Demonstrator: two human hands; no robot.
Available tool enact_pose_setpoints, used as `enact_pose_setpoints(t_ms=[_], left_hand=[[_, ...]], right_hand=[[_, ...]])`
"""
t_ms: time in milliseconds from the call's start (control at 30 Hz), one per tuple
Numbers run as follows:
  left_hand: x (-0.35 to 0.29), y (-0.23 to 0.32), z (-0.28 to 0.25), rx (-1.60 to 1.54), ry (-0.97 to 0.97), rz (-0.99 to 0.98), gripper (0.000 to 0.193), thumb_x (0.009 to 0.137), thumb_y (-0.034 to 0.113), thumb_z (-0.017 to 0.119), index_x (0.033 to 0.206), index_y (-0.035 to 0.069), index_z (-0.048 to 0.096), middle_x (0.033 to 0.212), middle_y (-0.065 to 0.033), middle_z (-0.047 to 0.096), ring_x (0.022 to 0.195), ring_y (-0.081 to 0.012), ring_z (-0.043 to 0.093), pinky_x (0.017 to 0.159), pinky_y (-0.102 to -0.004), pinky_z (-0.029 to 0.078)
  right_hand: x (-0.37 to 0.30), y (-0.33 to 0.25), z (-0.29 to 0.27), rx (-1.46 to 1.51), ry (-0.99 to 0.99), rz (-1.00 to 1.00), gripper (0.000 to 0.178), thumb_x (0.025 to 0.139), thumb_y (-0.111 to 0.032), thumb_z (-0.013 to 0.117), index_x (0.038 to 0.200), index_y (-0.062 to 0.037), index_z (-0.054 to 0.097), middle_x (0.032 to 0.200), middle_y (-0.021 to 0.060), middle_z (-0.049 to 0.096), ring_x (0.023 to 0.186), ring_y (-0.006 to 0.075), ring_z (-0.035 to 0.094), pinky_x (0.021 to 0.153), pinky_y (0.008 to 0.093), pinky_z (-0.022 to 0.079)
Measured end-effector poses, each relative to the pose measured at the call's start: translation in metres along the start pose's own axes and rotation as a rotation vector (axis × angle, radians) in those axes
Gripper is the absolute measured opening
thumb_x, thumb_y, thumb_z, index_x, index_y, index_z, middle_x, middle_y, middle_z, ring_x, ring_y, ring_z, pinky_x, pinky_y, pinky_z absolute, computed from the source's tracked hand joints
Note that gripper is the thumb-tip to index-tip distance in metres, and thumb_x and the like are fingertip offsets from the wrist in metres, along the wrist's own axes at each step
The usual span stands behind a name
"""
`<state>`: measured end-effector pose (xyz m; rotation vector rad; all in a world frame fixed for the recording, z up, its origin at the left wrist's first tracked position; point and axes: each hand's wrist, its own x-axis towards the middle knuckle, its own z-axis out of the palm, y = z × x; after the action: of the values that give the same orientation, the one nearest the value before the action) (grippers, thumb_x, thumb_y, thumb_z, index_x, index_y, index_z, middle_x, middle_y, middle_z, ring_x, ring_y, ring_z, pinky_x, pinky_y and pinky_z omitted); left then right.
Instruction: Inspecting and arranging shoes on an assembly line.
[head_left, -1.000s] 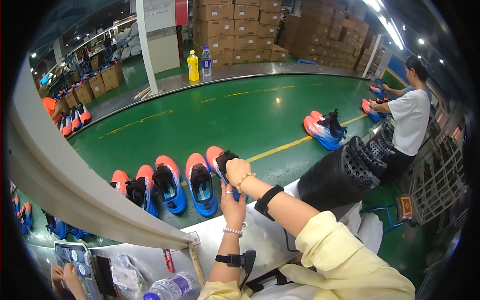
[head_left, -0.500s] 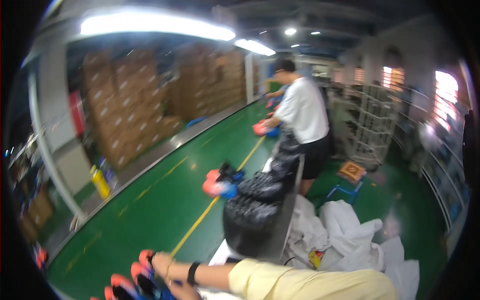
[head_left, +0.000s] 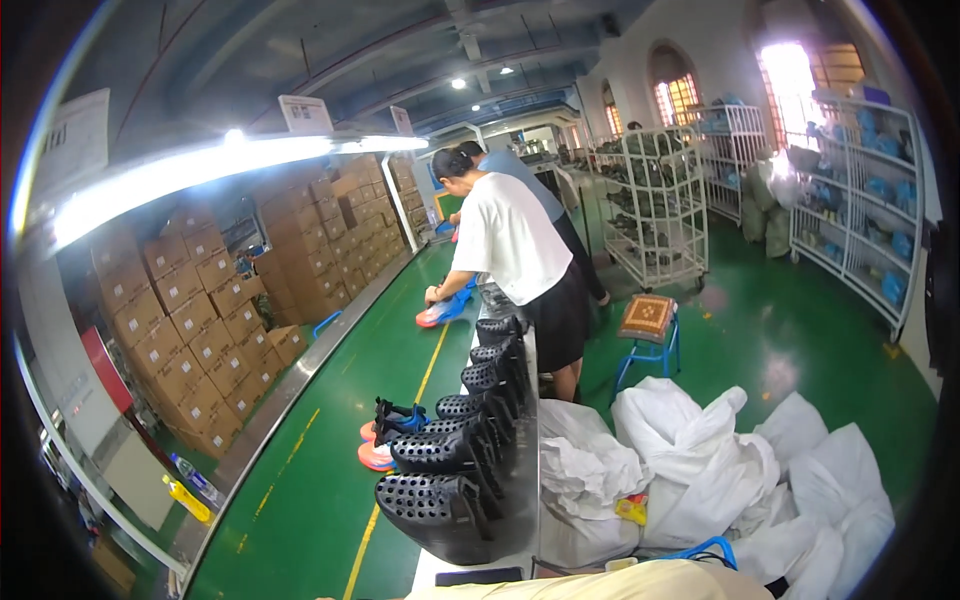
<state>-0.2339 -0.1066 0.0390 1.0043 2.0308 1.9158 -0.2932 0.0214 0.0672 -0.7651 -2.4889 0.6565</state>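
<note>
Neither of my hands shows; only a pale yellow sleeve [head_left: 610, 584] of mine crosses the lower edge. Ahead of it, a row of black shoe-shaped forms [head_left: 428, 505] with round holes in their toes stands along a metal ledge [head_left: 515, 530]. On the green conveyor belt [head_left: 285, 510], left of the row, lie orange, blue and black sports shoes [head_left: 378, 457], partly behind the forms. Farther along, a co-worker in a white shirt [head_left: 515, 235] bends over the belt with a hand at an orange and blue shoe [head_left: 440, 313].
A dark flat object [head_left: 480, 577] lies at the ledge's near end. White sacks [head_left: 690, 460] crowd the floor at right, before a blue-legged stool [head_left: 648, 320] and wheeled racks [head_left: 655, 210]. Cartons [head_left: 190, 330] are stacked beyond the belt; a yellow bottle [head_left: 187, 498] stands beside it.
My arm, and the hand that was over several shoes at the lower left, have left the view. The view has turned, and the perforated forms now show clearly. The co-worker leans lower.
</note>
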Motion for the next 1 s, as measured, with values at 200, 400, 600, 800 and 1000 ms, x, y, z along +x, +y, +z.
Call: enact_pose_setpoints(t_ms=[200, 400, 600, 800, 1000], left_hand=[[0.021, -0.042, -0.011, -0.097, 0.118, 0.121, 0.043, 0.086, -0.003, 0.059, 0.128, -0.004, 0.048, 0.119, -0.0158, 0.058, 0.105, -0.0251, 0.056, 0.092, -0.036, 0.048], [-0.005, 0.032, -0.003, 0.675, 0.365, 0.529, 0.045, 0.094, 0.013, 0.06, 0.134, -0.003, 0.044, 0.123, -0.02, 0.055, 0.108, -0.0311, 0.055, 0.094, -0.0366, 0.044], [0.041, 0.119, 0.036, 0.296, -0.013, 0.441, 0.039, 0.094, 0.011, 0.063, 0.127, -0.006, 0.052, 0.127, -0.0224, 0.056, 0.11, -0.0326, 0.057, 0.099, -0.0408, 0.045], [0.156, 0.119, 0.143, 0.204, -0.439, 0.69, 0.039, 0.091, 0.014, 0.066, 0.124, -0.004, 0.056, 0.123, -0.0212, 0.061, 0.113, -0.0314, 0.059, 0.099, -0.04, 0.046], [0.208, 0.104, 0.306, 0.317, -0.743, 0.787, 0.037, 0.084, 0.009, 0.066, 0.12, 0.003, 0.06, 0.132, -0.0151, 0.058, 0.122, -0.0304, 0.056, 0.097, -0.0402, 0.048]], right_hand=[[-0.139, -0.029, -0.113, 0.184, -0.201, -0.268, 0.022, 0.087, -0.028, 0.057, 0.098, -0.0113, 0.066, 0.092, 0.017, 0.069, 0.083, 0.0343, 0.067, 0.069, 0.0453, 0.052], [-0.272, 0.062, -0.152, 0.436, -0.264, -0.44, 0.025, 0.093, -0.024, 0.056, 0.103, -0.003, 0.063, 0.091, 0.0207, 0.067, 0.083, 0.0345, 0.065, 0.068, 0.0438, 0.05], [-0.354, 0.13, -0.206, 0.491, -0.092, -0.008, 0.02, 0.095, -0.024, 0.053, 0.101, -0.0069, 0.062, 0.086, 0.0194, 0.066, 0.079, 0.0351, 0.065, 0.066, 0.0441, 0.048], [-0.355, 0.2, -0.188, 0.449, 0.527, 0.463, 0.025, 0.097, -0.028, 0.052, 0.112, -0.009, 0.06, 0.083, 0.0213, 0.065, 0.078, 0.0359, 0.066, 0.067, 0.0447, 0.048], [-0.326, 0.259, -0.143, 0.47, 0.748, 0.502, 0.029, 0.1, -0.016, 0.04, 0.114, -0.0047, 0.063, 0.06, 0.0053, 0.061, 0.054, 0.0183, 0.062, 0.056, 0.0315, 0.05]])
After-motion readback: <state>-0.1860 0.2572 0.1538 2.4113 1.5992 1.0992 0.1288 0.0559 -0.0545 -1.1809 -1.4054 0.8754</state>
